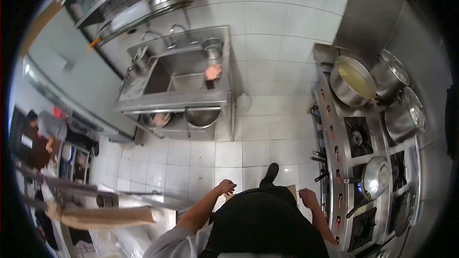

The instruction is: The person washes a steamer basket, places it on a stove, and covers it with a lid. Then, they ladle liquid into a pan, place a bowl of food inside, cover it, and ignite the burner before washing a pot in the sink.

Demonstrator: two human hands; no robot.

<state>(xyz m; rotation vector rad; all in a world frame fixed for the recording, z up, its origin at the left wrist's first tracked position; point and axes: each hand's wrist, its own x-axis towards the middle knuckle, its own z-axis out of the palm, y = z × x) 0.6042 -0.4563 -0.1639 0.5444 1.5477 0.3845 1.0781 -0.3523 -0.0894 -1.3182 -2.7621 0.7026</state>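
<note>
My left hand (227,187) hangs at the left of my black apron (265,224). Its fingers are half curled with a gap by the thumb, and I see nothing in it. On the other side, my right hand (308,198) is loosely closed near the front of the stove (334,162), apart from it, and nothing shows in its fingers. Closest to that hand are dark handles (319,160) along the stove's front edge. A pan with a shiny lid (375,177) sits on a burner, with blue flame showing beside it.
A large pot of yellowish liquid (353,81) and two lidded pots (405,114) stand at the stove's back. Ahead is a steel sink (189,74) beneath a wall shelf (143,19). Another person (52,126) stands far left. A brown board-like piece (107,217) juts in at lower left.
</note>
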